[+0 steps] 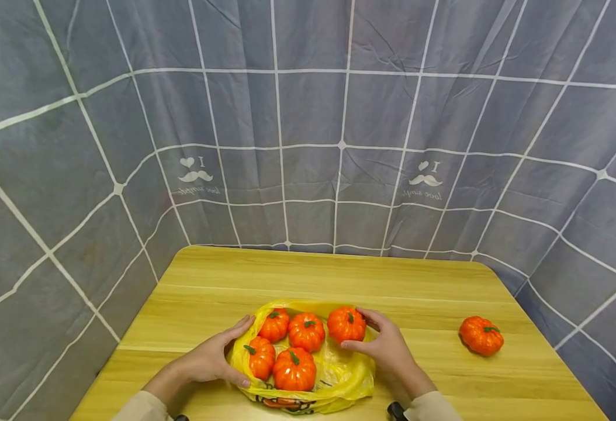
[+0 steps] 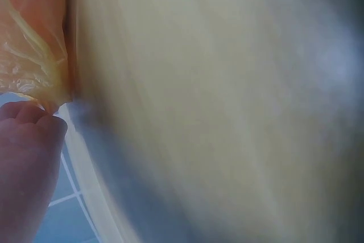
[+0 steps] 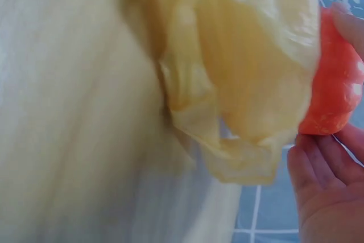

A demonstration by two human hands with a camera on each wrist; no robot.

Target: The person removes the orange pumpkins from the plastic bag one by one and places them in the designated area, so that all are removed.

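A yellow plastic bag (image 1: 339, 374) lies open on the table, with several small orange toy pumpkins (image 1: 294, 369) inside its mouth. My left hand (image 1: 214, 354) holds the bag's left rim, thumb at the front and fingers at the back. In the left wrist view its fingers (image 2: 34, 113) curl at the edge of the yellow plastic. My right hand (image 1: 389, 345) grips one pumpkin (image 1: 346, 324) between thumb and fingers, over the right part of the bag's opening. The right wrist view has this pumpkin (image 3: 335, 78) beside the bag's crumpled side (image 3: 244, 72).
Another orange pumpkin (image 1: 481, 335) rests on the wooden table (image 1: 313, 275), off to the right of the bag. Grey curtains with white grid lines (image 1: 308, 175) hang behind the table and along both sides.
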